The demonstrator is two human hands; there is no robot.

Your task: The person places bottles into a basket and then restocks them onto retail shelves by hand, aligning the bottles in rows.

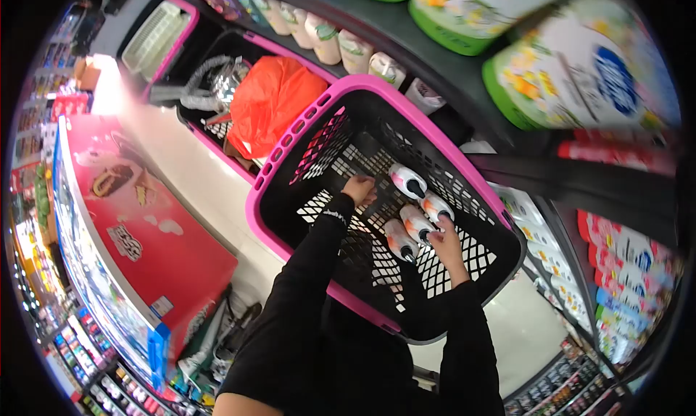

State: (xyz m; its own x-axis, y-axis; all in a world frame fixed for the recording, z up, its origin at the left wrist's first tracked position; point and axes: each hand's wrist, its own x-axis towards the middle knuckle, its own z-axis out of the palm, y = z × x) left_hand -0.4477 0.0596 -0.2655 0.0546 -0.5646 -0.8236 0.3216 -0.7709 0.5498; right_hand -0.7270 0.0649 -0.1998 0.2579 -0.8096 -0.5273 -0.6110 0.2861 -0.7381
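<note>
A black mesh shopping basket (426, 137) with a pink rim stands in front of me. Inside it, several white bottles with orange or pink patterns and dark caps lie side by side, among them a bottle (400, 238) nearest me and a bottle (407, 179) farthest away. My right hand (447, 248) has its fingers closed at the dark cap end of a middle bottle (415, 220). Over the basket's left part, my left hand (359, 190) is curled closed, apart from the bottles; what its fingers hold, if anything, is hidden.
Beyond the basket stands another pink-rimmed basket (210, 137) with a red plastic bag (275, 104). Shelves to the right hold large green-and-white containers (565, 68) and packs of bottles (623, 271). A red freezer (138, 220) is on the left.
</note>
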